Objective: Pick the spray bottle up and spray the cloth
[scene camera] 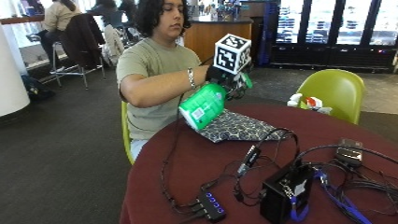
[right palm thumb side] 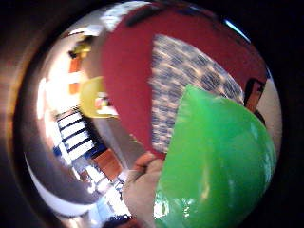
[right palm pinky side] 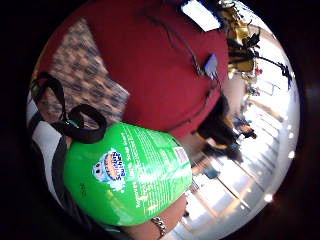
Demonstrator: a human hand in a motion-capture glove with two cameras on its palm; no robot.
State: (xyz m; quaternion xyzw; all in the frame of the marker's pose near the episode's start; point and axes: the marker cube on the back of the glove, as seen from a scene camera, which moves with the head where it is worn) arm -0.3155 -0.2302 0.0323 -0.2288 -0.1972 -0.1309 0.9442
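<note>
I see my black-gloved right hand [scene camera: 225, 77] gripping the green plastic spray bottle [scene camera: 202, 106], tilted above the patterned blue-and-white cloth [scene camera: 236, 127].

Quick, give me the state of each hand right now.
Right hand: grips the green spray bottle, lifted and tilted above the patterned cloth.
Left hand: cannot tell; no clear view of it.

Open tabletop [scene camera: 187, 163] is left beside the cloth [scene camera: 239, 127], while the far side is crowded by cables [scene camera: 267, 163] and a black box [scene camera: 287, 192].
</note>
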